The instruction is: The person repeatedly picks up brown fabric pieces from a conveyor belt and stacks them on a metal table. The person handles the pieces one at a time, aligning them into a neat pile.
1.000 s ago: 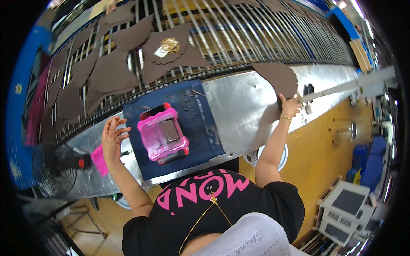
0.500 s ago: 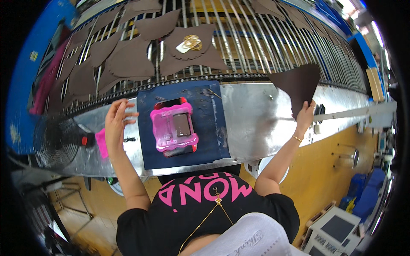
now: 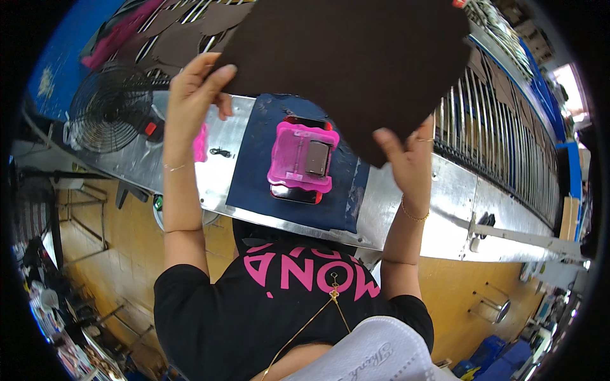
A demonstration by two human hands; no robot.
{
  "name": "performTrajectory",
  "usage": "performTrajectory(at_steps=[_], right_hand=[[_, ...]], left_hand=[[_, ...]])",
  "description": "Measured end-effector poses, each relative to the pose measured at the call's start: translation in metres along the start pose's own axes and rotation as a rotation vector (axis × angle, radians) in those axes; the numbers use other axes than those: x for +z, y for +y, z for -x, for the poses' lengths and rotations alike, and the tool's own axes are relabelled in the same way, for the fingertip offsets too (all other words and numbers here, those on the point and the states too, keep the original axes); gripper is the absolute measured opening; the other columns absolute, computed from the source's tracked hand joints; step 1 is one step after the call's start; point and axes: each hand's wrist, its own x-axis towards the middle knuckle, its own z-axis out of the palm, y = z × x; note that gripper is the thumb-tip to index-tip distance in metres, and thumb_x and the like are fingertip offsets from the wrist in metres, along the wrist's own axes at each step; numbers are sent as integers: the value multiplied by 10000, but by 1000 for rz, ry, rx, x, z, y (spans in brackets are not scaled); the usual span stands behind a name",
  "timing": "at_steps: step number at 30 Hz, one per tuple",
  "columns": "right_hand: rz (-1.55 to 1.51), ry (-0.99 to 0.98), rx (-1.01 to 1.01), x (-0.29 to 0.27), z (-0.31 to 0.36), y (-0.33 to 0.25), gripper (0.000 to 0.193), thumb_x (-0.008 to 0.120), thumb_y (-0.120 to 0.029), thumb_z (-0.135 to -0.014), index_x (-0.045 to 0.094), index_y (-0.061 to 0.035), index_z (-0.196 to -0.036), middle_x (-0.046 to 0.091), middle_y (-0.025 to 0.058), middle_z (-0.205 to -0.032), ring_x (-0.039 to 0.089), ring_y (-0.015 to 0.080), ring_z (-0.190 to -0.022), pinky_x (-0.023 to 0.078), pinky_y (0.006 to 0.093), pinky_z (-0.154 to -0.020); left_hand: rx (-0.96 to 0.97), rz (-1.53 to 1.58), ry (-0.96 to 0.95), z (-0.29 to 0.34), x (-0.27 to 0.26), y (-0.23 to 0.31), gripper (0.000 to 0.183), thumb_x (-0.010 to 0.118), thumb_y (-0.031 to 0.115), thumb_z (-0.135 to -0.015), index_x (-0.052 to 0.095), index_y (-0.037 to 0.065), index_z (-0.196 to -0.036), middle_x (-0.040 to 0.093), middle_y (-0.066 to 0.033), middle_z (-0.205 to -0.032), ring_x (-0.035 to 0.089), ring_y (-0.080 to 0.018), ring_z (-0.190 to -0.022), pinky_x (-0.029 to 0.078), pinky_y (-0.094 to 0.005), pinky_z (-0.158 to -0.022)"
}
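Observation:
A large dark brown cut panel (image 3: 356,63) of thin, flat sheet material is raised over the far side of the bench, with curved edges. My left hand (image 3: 196,92) pinches its left edge between thumb and fingers. Its lower right corner is gripped by my right hand (image 3: 412,162), the thumb on the near face and the fingers partly hidden behind. Below the panel, a pink scalloped-edged holder (image 3: 289,155) lies on a dark blue mat (image 3: 254,184), apart from both hands. A black and red object (image 3: 295,193) shows from under the holder.
Behind the metal bench (image 3: 454,197) runs a rack of metal bars (image 3: 502,146) bearing several brown panels. A black fan (image 3: 111,108) stands at left, near a short black cable (image 3: 220,152). A metal bar (image 3: 521,238) juts out at right.
My right hand has brought the brown panel from the right in over the bench. My left hand, empty before, has risen and taken its left edge. The view has shifted too.

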Motion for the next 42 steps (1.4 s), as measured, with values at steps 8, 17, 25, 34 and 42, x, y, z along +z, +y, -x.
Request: performTrajectory(at_steps=[8, 17, 25, 34, 42], right_hand=[[242, -254, -268, 55, 1, 8, 139, 698, -114, -813, 666, -28, -917, 599, 150, -637, 575, 310, -544, 436, 354, -515], [441, -264, -239, 11, 21, 18, 182, 696, -68, -793, 686, -58, -974, 659, 147, -750, 617, 288, -607, 480, 345, -576], [528, -104, 248, -66, 96, 53, 140, 690, -65, -815, 692, -4, -941, 702, 114, -876, 659, 204, -773, 488, 288, -707], [318, 240, 341, -183, 156, 24, 121, 634, 0, -876, 638, 31, -993, 638, -5, -846, 520, 60, -763, 412, 195, -692], [124, 735, 291, -186, 167, -1, 178, 601, -25, -910, 598, 28, -1080, 649, 21, -920, 548, 72, -805, 446, 204, -723]], left_hand=[[26, -345, 183, 52, -80, 23, 156, 639, 114, -894, 645, -5, -993, 619, -14, -742, 586, -75, -567, 435, -187, -501], [-195, -415, -178, 60, -59, -2, 115, 611, 48, -884, 625, -42, -955, 580, -39, -662, 601, -87, -522, 443, -203, -444], [106, -621, -539, 28, 30, -14, 81, 659, 39, -811, 634, -22, -859, 529, -65, -709, 591, -163, -575, 443, -275, -497], [437, -684, -967, 9, 127, -23, 149, 723, 181, -763, 700, 74, -865, 556, -64, -916, 581, -266, -804, 467, -359, -686], [453, -1054, -591, -147, 144, -160, 362, 678, 243, -800, 628, 17, -1078, 553, -171, -1113, 588, -341, -983, 478, -406, -865]])
